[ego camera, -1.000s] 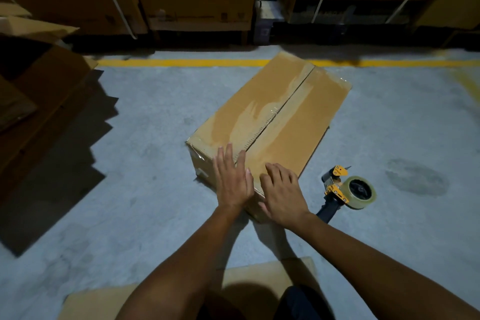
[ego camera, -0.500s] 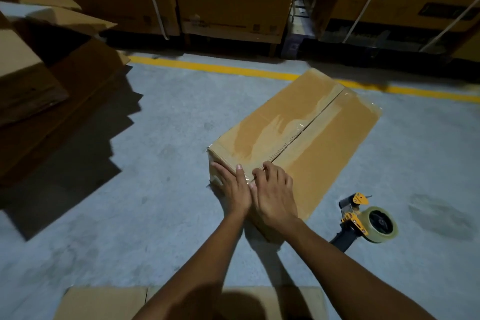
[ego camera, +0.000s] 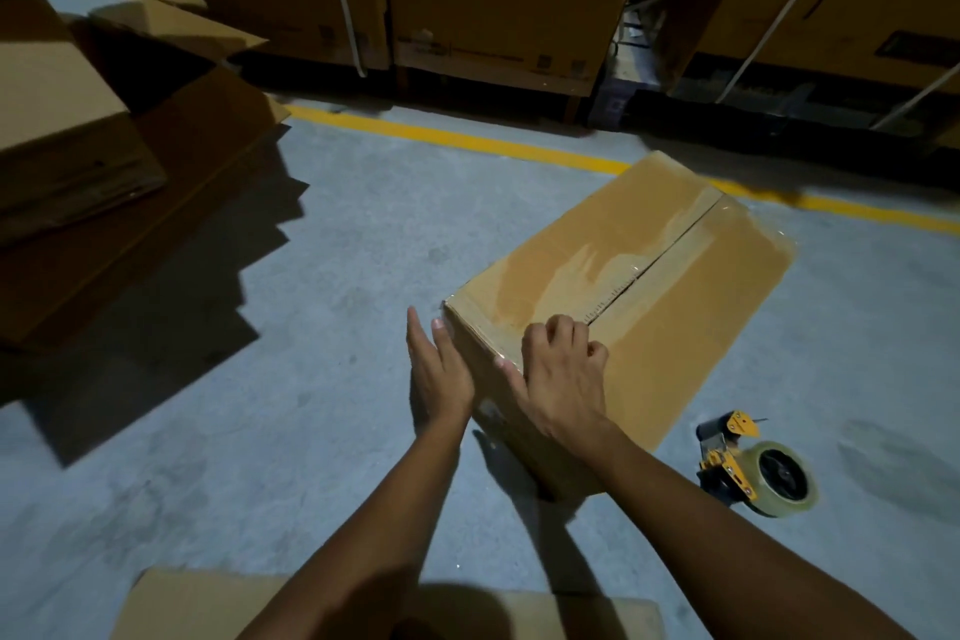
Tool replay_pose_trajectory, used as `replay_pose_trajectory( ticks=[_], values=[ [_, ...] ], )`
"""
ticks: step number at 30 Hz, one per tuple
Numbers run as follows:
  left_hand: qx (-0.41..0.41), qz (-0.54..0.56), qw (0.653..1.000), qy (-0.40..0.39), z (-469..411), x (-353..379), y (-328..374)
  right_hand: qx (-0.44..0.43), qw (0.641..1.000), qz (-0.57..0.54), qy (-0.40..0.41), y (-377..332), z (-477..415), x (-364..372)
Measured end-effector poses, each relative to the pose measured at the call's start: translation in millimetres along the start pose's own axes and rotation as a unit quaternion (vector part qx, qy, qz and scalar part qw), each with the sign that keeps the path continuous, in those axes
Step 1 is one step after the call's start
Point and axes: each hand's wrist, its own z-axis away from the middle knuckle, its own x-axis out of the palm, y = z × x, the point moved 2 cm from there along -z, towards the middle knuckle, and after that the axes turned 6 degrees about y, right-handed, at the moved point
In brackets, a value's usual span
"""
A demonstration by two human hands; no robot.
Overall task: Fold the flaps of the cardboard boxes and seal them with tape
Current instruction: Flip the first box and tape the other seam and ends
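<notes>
At 10 o'clock of the view, a pile of opened brown cardboard cartons (ego camera: 78,130) stands on the grey concrete floor (ego camera: 311,379), well apart from the work. The left hand (ego camera: 439,374) is released. Its fingers are straight and lie flat against the left side of the brown rectangular cardboard box (ego camera: 675,327), just at the near corner. The box rests on the floor in the middle of the view, with its long axis pointing to 1 o'clock. Its two top flaps are folded down and meet in a seam under a strip of shiny clear tape (ego camera: 613,276).

The right hand (ego camera: 563,379) grasps the near top edge where the seam ends, with the fingers curled over the top and the thumb on the end face. I judge that the step is to fix the tape end over this edge. To do it well, the left palm should brace the box so that it does not slide. The right hand should rub from the seam down onto the end face, to press out the wrinkles.

At 4 o'clock of the box, the yellow and black tape dispenser with a clear roll (ego camera: 753,468) lies on the floor, near but not touching.
</notes>
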Motion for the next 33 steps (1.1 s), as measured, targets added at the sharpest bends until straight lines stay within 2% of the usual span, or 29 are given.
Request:
replay_pose_trajectory(
  ticks=[4, 6, 12, 16, 19, 22, 25, 27, 29, 30, 33],
  values=[
    [0.01, 0.067, 0.994, -0.085, -18.5, 3.6, 12.2, -0.042, 0.998, -0.044, -0.032, -20.6, -18.1, 14.4],
    [0.014, 0.072, 0.99, -0.123, -21.6, 6.3, 7.6, -0.061, 0.997, -0.029, -0.048, -27.4, -18.3, 22.5],
    [-0.002, 0.091, 0.985, -0.147, -36.4, 8.3, -5.4, -0.077, 0.993, 0.007, -0.089, -28.9, -22.0, 27.1],
    [-0.098, 0.17, 0.962, -0.192, -53.1, -0.3, -10.1, -0.077, 0.997, 0.013, -0.021, -32.7, -40.8, 19.5],
    [-0.177, 0.205, 0.928, -0.255, -64.7, -8.1, -10.7, -0.04, 0.999, -0.018, -0.009, -37.6, -60.0, 25.5],
    [-0.213, 0.224, 0.911, -0.273, -73.1, -12.8, -10.9, -0.044, 0.999, -0.011, 0.008, -44.1, -59.6, 38.3],
    [-0.159, 0.184, 0.937, -0.25, -78.1, -19.6, -3.5, -0.054, 0.998, 0.018, 0.013, -49.3, -58.8, 40.3],
    [-0.034, 0.096, 0.969, -0.226, -84.4, -26.1, 5.5, -0.056, 0.998, 0.031, 0.003, -52.8, -60.9, 38.6],
    [0.081, -0.001, 0.973, -0.218, -88.9, -29.4, 11.3, -0.054, 0.998, 0.038, -0.02, -56.1, -63.6, 36.9],
    [0.11, -0.038, 0.97, -0.213, -88.7, -29.7, 13.5, -0.051, 0.997, 0.039, -0.037, -57.6, -63.7, 33.9],
    [0.133, -0.101, 0.965, -0.2, -83.5, -28.1, 19.2, -0.067, 0.992, 0.033, -0.098, -54.2, -61.6, 27.7]
  ],
)
